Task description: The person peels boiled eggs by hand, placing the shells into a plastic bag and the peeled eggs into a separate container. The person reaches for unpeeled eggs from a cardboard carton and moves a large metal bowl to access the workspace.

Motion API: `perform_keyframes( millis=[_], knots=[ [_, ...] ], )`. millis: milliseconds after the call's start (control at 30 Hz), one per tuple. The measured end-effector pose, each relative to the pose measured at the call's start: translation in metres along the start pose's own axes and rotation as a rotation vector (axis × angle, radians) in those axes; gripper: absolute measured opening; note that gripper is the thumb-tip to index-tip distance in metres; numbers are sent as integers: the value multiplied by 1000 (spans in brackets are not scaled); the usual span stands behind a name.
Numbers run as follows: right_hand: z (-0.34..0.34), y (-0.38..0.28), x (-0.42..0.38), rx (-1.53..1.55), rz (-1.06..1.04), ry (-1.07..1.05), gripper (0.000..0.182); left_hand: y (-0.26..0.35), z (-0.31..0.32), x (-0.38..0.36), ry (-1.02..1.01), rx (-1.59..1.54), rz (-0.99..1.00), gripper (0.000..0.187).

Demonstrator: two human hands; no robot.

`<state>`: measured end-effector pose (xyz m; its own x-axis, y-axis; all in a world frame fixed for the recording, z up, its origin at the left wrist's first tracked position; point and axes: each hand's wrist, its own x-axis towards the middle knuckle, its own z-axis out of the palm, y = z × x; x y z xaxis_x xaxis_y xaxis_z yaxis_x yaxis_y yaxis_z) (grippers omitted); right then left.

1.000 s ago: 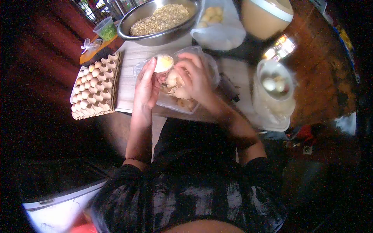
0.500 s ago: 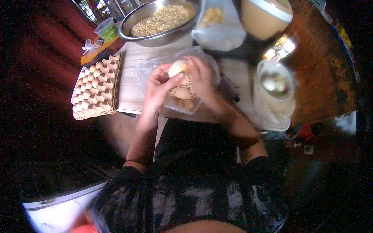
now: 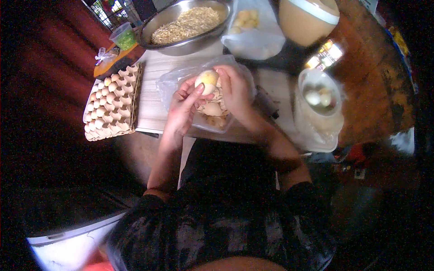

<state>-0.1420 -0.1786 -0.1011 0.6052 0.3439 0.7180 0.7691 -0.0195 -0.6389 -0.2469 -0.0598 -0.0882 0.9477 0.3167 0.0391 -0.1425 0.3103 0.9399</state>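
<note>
A pale egg (image 3: 207, 82) with a yellowish patch is held above a clear plastic bag (image 3: 168, 80). My left hand (image 3: 185, 101) grips the egg from the left, its thumb across the lower front. My right hand (image 3: 234, 88) touches the egg's upper right side with its fingertips. Below the hands, broken eggshells (image 3: 212, 109) lie on the bag. To the left stands a cardboard egg tray (image 3: 126, 99) with several brown eggs and some bare cups. On the right, a white bowl (image 3: 337, 101) holds several peeled eggs.
Behind the bag is a large metal bowl (image 3: 174, 49) of straw-coloured pieces. Beside it are a white bag (image 3: 260, 43) of round yellowish items and a tan container (image 3: 303, 25) with a white band. A tub of green pieces (image 3: 125, 40) stands at the back left.
The egg has turned in my left hand, so its yellowish patch now faces up and forward. My left fingers have shifted around it, and my right fingers remain at its right side.
</note>
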Motion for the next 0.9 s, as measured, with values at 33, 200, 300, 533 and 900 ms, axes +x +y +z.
perform_keyframes(
  millis=[33, 200, 300, 533, 900],
  knots=[
    [1, 0, 0, 0, 1, 0, 17, 0, 0, 0, 13, -41, 6, 37],
    [0, -9, 2, 156, 131, -2, 16, 2, -5, -2, -25, -182, -48, 39],
    [5, 1, 0, 99, 102, 18, 18, 4, -12, -1, -83, -295, -76, 38],
    [6, 1, -2, 78, -23, 4, 26, 4, 3, -3, -38, -176, -69, 34],
    [5, -9, -6, 85, 100, -42, 26, 0, 17, -3, 60, -3, 57, 32]
  ],
)
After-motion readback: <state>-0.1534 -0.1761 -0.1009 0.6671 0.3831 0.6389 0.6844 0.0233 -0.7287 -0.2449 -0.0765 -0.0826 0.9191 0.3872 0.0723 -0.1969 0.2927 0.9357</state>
